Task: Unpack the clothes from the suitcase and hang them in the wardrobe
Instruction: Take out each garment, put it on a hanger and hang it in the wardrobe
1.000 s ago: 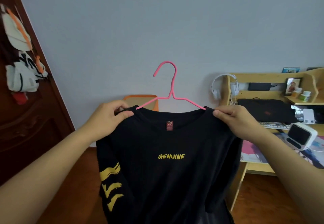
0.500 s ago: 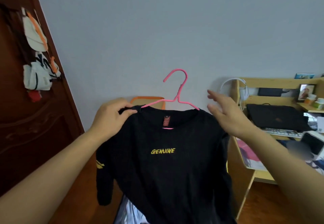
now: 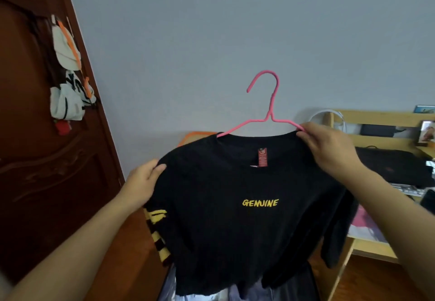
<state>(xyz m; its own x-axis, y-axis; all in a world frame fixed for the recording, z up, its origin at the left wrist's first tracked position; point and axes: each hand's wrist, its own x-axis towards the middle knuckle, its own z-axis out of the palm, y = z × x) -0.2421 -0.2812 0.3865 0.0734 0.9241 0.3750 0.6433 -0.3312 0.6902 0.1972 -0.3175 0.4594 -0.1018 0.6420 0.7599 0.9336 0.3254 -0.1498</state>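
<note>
1. The black T-shirt (image 3: 235, 218) is matt, soft cloth with yellow print.
2. The pink hanger (image 3: 268, 112) looks smooth and coated.
3. The door (image 3: 47, 171) is dark carved wood with a slight sheen.
4. The desk (image 3: 376, 121) is pale wood.

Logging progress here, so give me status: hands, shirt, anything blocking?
Left hand grips the black T-shirt at its shoulder. Right hand pinches collar and pink hanger. Shirt on hanger, held up, not hung. Nothing in the way.
</note>
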